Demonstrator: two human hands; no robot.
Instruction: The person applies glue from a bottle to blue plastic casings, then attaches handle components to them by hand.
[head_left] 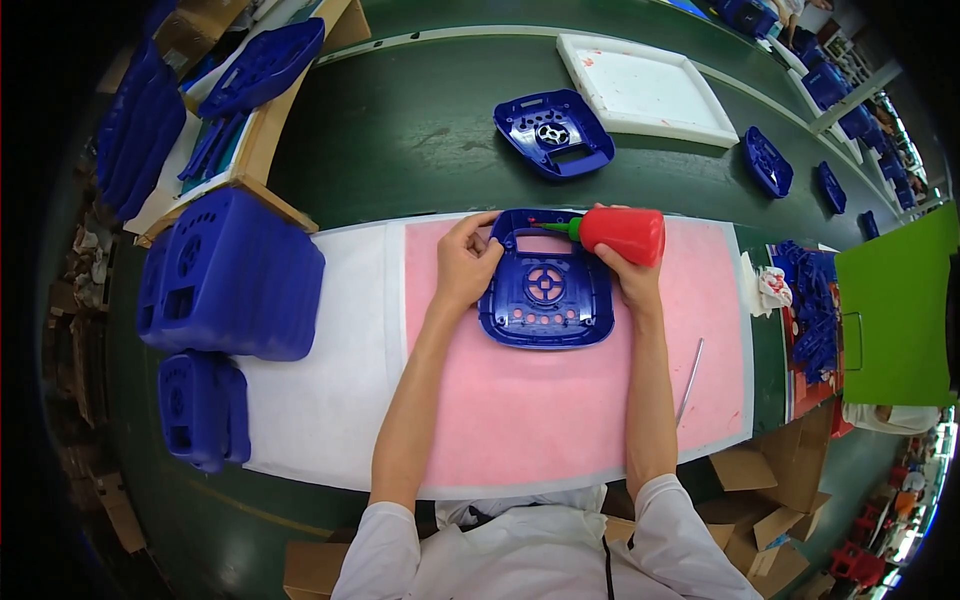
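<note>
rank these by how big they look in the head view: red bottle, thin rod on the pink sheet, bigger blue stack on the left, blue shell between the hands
1. Bigger blue stack
2. Blue shell
3. Red bottle
4. Thin rod, a mere sliver

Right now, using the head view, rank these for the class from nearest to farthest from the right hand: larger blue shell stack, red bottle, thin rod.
1. Red bottle: held in the right hand.
2. Thin rod: on the pink sheet's right side.
3. Larger blue shell stack: far left.
</note>
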